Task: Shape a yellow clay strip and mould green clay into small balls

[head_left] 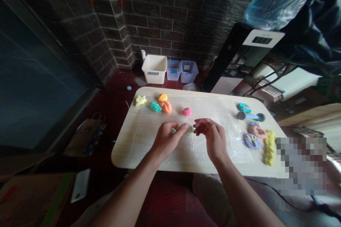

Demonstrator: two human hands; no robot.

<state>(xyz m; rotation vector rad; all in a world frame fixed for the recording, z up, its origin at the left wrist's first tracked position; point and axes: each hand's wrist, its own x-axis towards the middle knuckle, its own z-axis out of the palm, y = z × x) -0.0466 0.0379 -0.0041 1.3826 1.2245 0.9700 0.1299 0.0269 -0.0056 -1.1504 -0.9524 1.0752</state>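
My left hand [170, 135] is over the middle of the table, its fingers closed round a bit of pale green modelling clay [173, 130]. Another small lump of green clay [191, 128] shows between my left thumb and the fingertips of my right hand [211, 134]. The right fingers are bent and pinch at that lump's right side; the exact contact is blurred. Just beyond my hands lies a pink clay ball [187, 111]. Farther left are an orange lump [166, 107], a teal lump [155, 106], a yellow-orange lump [162, 97] and a pale yellow star-like piece [141, 100].
Bubble wrap [154, 138] covers much of the pale table [122, 149]. At the right sit a teal disc [244, 107], a blue dumbbell-like piece [252, 116], a purple disc [252, 142] and a yellow strip [269, 148]. Behind stand a white bin [154, 69] and a water dispenser [226, 60].
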